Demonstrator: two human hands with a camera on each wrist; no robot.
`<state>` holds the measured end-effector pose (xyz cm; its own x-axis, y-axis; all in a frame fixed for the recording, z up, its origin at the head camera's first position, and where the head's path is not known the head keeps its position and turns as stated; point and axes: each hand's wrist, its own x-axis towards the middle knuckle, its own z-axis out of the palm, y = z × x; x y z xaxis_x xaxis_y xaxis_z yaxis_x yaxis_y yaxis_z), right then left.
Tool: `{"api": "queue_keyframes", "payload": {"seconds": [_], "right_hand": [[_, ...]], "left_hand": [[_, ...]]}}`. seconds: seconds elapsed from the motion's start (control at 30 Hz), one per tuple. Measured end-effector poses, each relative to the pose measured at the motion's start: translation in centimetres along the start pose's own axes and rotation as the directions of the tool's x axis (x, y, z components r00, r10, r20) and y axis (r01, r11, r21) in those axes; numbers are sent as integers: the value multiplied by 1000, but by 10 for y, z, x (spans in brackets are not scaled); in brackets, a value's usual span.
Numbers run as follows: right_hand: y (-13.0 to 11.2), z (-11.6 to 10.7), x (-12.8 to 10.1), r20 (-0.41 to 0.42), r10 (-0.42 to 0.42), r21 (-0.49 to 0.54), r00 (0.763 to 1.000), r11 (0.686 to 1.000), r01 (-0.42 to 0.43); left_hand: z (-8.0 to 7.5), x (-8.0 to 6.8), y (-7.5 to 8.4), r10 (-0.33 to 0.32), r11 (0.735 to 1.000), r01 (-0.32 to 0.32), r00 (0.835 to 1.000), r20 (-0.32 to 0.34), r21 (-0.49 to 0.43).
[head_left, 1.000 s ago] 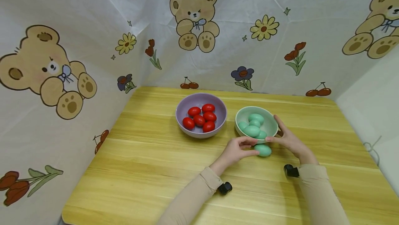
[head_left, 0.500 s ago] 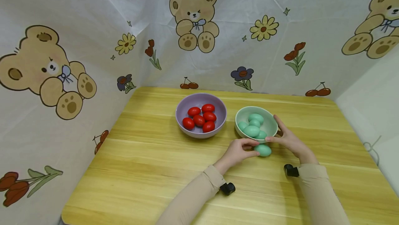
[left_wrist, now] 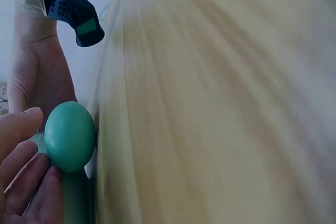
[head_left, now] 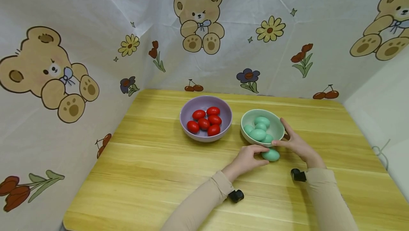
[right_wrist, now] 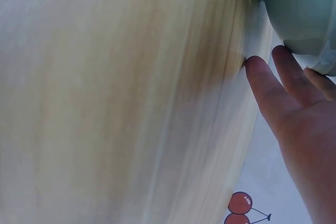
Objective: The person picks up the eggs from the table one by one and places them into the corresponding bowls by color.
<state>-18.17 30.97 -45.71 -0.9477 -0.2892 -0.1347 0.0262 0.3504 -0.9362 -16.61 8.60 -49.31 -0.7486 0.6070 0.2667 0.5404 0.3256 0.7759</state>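
In the head view my left hand (head_left: 245, 160) is beside a green egg (head_left: 270, 155) on the table, just in front of the pale green bowl (head_left: 278, 126). Its thumb and forefinger stand apart on either side of the egg's left end. The left wrist view has the same egg (left_wrist: 70, 137) large, with the fingers (left_wrist: 44, 192) right at its side. Against the bowl's right side rests my right hand (head_left: 298, 147), thumb at the near rim. Its fingers (right_wrist: 291, 72) look fairly straight in the right wrist view, tips at the bowl's outer wall. Several green eggs (head_left: 258, 134) lie inside.
A purple bowl (head_left: 185, 128) with several red eggs (head_left: 204, 123) stands left of the green bowl. Printed cloth (head_left: 112, 3) walls in the table (head_left: 143, 167) at the back and left. A black wrist camera (head_left: 236, 196) sits at the left cuff.
My left hand has shifted slightly right and toward the front, its thumb moving toward the near side of the egg. The loose egg has moved slightly right. My right hand stays at the bowl.
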Motion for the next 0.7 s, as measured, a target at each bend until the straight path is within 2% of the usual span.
{"api": "queue_keyframes", "payload": {"seconds": [0.1, 0.23, 0.37, 0.47, 0.6, 0.7], "right_hand": [[1, 0, 0, 4, -4, 9, 1000, 1000, 4], [1, 1, -1, 8, -5, 17, 1000, 1000, 5], [0, 0, -1, 11, -6, 20, 1000, 1000, 5], [0, 0, -1, 13, -5, 12, 1000, 1000, 5], [-1, 0, -2, 11, -3, 6, 1000, 1000, 3], [-2, 1, -2, 10, -2, 7, 1000, 1000, 2]], "left_hand": [[2, 1, 3, 32, 995, -33, 999, 12, 91], [7, 1, 9, 59, 976, -59, 998, 8, 212], [13, 0, 18, 74, 923, -60, 997, -22, 379], [17, 0, 25, 66, 881, -42, 997, -36, 471], [24, 3, 33, 39, 841, -11, 998, -40, 541], [29, 5, 36, 22, 821, 12, 998, -52, 570]]}}
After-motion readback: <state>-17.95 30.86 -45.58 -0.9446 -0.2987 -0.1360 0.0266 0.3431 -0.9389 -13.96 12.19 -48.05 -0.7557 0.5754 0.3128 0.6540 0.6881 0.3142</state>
